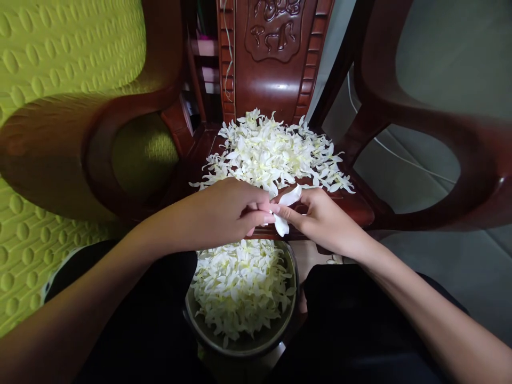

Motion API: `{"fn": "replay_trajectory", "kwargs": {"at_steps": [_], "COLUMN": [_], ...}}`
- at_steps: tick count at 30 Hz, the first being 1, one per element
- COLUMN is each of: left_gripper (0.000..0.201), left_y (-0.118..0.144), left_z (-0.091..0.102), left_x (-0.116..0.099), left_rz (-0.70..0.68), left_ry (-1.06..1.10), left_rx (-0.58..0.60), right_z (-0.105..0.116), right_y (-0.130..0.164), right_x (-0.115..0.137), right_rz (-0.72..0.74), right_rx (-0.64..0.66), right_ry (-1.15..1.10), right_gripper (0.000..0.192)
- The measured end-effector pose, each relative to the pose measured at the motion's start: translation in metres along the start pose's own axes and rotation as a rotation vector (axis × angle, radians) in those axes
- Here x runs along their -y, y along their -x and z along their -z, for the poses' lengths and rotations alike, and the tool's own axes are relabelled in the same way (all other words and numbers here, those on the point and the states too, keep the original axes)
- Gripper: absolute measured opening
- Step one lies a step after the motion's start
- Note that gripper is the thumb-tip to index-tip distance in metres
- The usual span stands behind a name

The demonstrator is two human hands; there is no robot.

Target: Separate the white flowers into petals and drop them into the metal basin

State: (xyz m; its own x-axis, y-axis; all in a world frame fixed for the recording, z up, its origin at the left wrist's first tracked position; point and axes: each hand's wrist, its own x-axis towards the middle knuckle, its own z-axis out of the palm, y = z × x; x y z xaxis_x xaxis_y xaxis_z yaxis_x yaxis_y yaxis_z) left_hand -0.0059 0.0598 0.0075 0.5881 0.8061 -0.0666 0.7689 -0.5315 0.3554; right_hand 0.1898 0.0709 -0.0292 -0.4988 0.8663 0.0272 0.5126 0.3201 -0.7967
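Between my two hands is a white flower point(281, 225), its petals spreading above and below my fingertips. My right hand point(318, 216) pinches it between thumb and fingers. My left hand point(236, 210) is closed, thumb against forefinger, right beside the flower's base; its fingertips meet those of my right hand. Just beyond them, a heap of white flowers point(268, 152) lies on the wooden chair seat point(356, 213). Below my hands, a round metal pot point(240, 352) holds many more white flowers point(240, 288).
The chair has a carved backrest point(276, 69) and curved armrests, the left point(96, 144) and the right point(480, 160). A yellow-green textured mat point(24, 250) is on the left. A thin white cable point(408, 160) runs behind the right armrest.
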Motion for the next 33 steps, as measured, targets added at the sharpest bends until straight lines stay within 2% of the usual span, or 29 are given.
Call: {"fn": "replay_trajectory", "kwargs": {"at_steps": [3,4,7,8,9,11,13,15,18,22,25,28,30,33], "left_gripper": [0.026,0.026,0.027,0.028,0.029,0.034,0.042,0.052,0.059,0.05,0.042,0.035,0.031,0.024], "left_y": [0.0,0.0,0.001,0.001,0.001,0.0,0.0,0.0,0.0,-0.002,-0.003,0.0,0.001,0.0], "left_z": [0.0,0.0,0.001,0.0,-0.001,-0.004,-0.008,-0.012,-0.018,-0.016,-0.007,0.001,0.004,0.003], "left_x": [0.001,0.002,0.002,0.002,0.002,-0.001,-0.005,-0.009,-0.011,-0.007,-0.008,-0.011,-0.012,-0.01], "left_rz": [0.116,0.118,-0.005,-0.01,0.027,0.159,0.235,0.228,0.217,0.189,0.173,0.129,0.089,0.049], "left_ry": [-0.171,-0.18,-0.014,-0.018,-0.087,-0.312,-0.404,-0.302,-0.09,0.232,0.396,0.464,0.452,0.344], "left_rx": [-0.111,-0.105,0.082,0.097,0.062,-0.101,-0.19,-0.138,0.042,0.147,0.197,0.289,0.325,0.239], "right_z": [0.0,0.0,0.0,0.0,0.0,0.0,0.001,0.001,0.002,0.0,0.0,0.004,0.006,0.007], "right_y": [0.001,0.002,0.002,0.002,0.002,0.002,0.002,0.0,-0.002,-0.005,-0.004,-0.002,-0.001,0.0], "right_x": [0.0,0.0,0.0,0.0,0.0,0.001,0.002,0.003,0.003,0.0,-0.002,0.0,0.003,0.005], "right_rz": [0.002,0.003,0.03,0.034,0.029,-0.01,-0.043,-0.048,-0.082,-0.145,-0.137,-0.14,-0.092,-0.014], "right_rx": [-0.019,-0.029,-0.014,-0.007,-0.005,-0.025,-0.053,-0.086,-0.113,-0.133,-0.113,-0.049,-0.007,-0.021], "right_ry": [0.002,0.006,0.003,0.0,-0.003,-0.017,-0.064,-0.161,-0.379,-0.646,-0.681,-0.637,-0.645,-0.632], "right_gripper": [0.038,0.038,0.035,0.034,0.033,0.032,0.029,0.026,0.024,0.023,0.018,0.013,0.009,0.007]}}
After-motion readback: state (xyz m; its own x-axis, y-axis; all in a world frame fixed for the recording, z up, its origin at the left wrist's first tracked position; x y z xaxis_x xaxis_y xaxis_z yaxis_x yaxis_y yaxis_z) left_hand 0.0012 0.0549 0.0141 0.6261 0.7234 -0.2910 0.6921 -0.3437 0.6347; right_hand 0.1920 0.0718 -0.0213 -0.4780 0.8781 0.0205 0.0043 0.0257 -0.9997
